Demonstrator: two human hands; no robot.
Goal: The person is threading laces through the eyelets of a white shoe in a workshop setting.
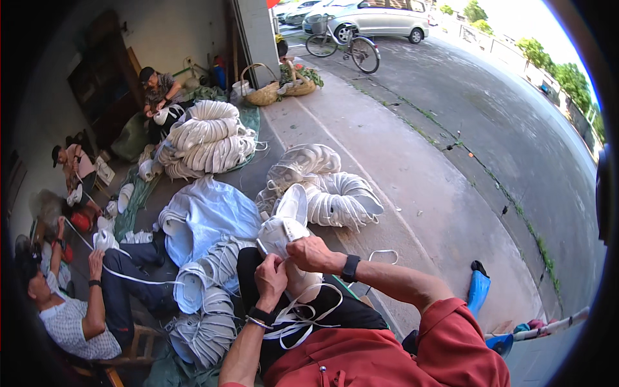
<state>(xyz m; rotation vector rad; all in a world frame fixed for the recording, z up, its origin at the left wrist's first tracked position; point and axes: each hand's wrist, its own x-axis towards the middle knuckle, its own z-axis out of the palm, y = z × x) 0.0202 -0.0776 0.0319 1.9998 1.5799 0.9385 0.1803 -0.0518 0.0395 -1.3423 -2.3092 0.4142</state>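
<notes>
A white shoe (303, 285) rests on my lap, over dark trousers. My left hand (271, 278) is closed at its left side, pinching a white shoelace (261, 246) whose end sticks up past the fingers. Across the upper part of the shoe, my right hand (314, 253) is closed against it; the fingertips are partly hidden. Loose loops of lace hang from the shoe over my lap. Just beyond my hands, another white shoe (293, 205) stands with its inside showing.
Bundles of white shoes (345, 198) lie ahead, with a taller pile (209, 138) farther back. A light blue cloth (216, 213) covers more shoes. At left, a seated person (80, 316) pulls a long lace; two others work behind. A blue object (478, 289) lies at right.
</notes>
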